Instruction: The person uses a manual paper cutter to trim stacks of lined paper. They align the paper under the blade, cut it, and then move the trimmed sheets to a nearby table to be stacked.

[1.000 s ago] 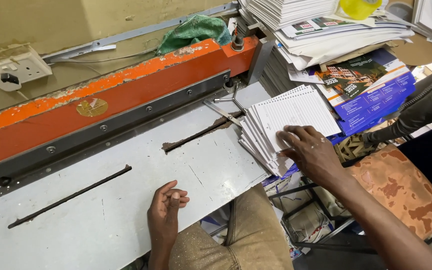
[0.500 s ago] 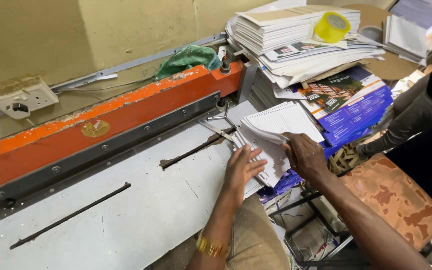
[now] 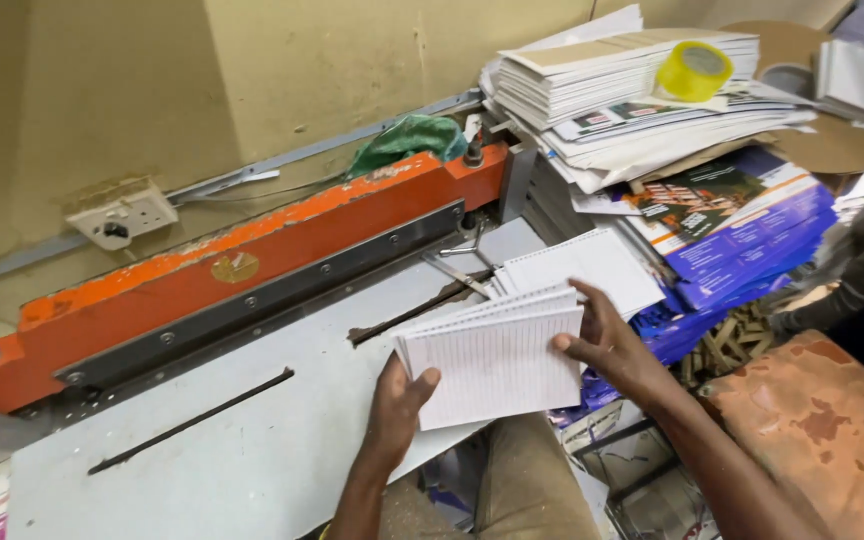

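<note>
The bundle of ruled sheets [image 3: 492,365] looks light and floppy, and loose pages are likely to slide apart, so it is best taken by both short edges and squeezed. The left hand [image 3: 397,400] has its grip clamped on the lower left corner, thumb on top; the right hand [image 3: 607,345] pinches the right edge. The sheets are white with fine lines, fanned slightly at the top. The bundle is held just above the grey bench [image 3: 252,440], in front of the orange cutter bar [image 3: 252,250].
</note>
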